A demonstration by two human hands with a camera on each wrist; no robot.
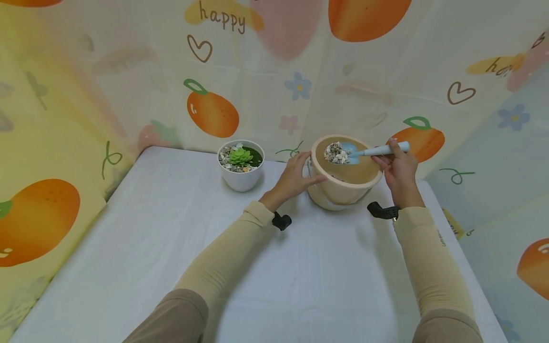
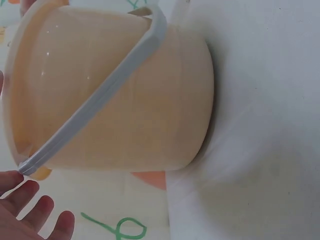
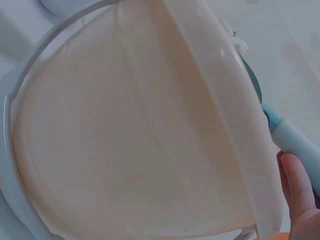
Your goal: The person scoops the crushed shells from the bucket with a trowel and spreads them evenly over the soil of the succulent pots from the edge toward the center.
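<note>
A cream bucket (image 1: 343, 190) stands on the table with a grey handle (image 2: 100, 100) hanging down its side. My left hand (image 1: 293, 176) rests against its rim on the left, thumb and fingers spread; in the left wrist view the fingers (image 2: 44, 210) lie loose near the handle's end. My right hand (image 1: 401, 169) grips a small trowel (image 1: 381, 150) by its pale handle. The blue trowel blade, lying level over the bucket's opening, carries a heap of mixed pebbles (image 1: 336, 153). In the right wrist view the bucket wall (image 3: 130, 130) hides most of the blade.
A white pot (image 1: 241, 181) with a green succulent (image 1: 240, 156) and pebbles stands left of the bucket. White cloth covers the table (image 1: 300, 276). A fruit-patterned curtain (image 1: 257, 71) hangs close behind and at both sides.
</note>
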